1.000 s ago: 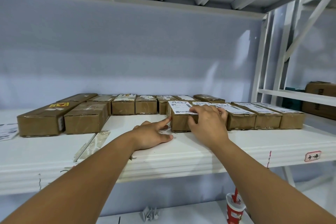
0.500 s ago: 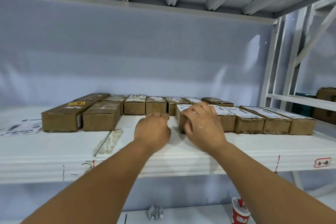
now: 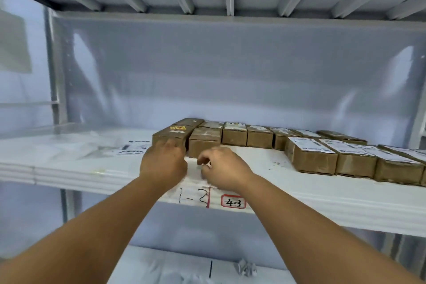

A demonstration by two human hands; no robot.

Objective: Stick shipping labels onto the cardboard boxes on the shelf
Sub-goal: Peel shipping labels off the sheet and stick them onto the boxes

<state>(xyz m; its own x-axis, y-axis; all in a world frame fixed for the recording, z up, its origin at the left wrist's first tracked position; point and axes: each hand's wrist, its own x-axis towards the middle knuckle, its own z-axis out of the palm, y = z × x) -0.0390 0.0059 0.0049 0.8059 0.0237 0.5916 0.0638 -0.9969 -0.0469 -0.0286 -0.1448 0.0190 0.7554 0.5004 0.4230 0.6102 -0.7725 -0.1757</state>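
Cardboard boxes stand in rows on the white shelf (image 3: 322, 200). Those at the right, such as the nearest box (image 3: 311, 160), carry white shipping labels. The long box with a yellow sticker (image 3: 171, 136) and its neighbour (image 3: 204, 143) carry none. My left hand (image 3: 162, 165) is against the front of the long box with its fingers curled under and hidden. Beside it, my right hand (image 3: 222, 168) has thumb and forefinger curled together just above the shelf, seemingly pinching a pale paper strip that is blurred. A sheet of labels (image 3: 136, 148) lies left of the boxes.
Crinkled clear plastic (image 3: 76, 145) covers the shelf's left part. A red-framed tag "4-3" (image 3: 232, 202) and handwritten marks sit on the shelf's front edge. A crumpled paper (image 3: 245, 267) lies on the lower shelf. A grey upright post (image 3: 55, 76) stands at the left.
Both hands left the labelled box in the middle and moved left to the unlabelled boxes. The view swung left with them. The strip that lay on the shelf is now hidden by my hands.
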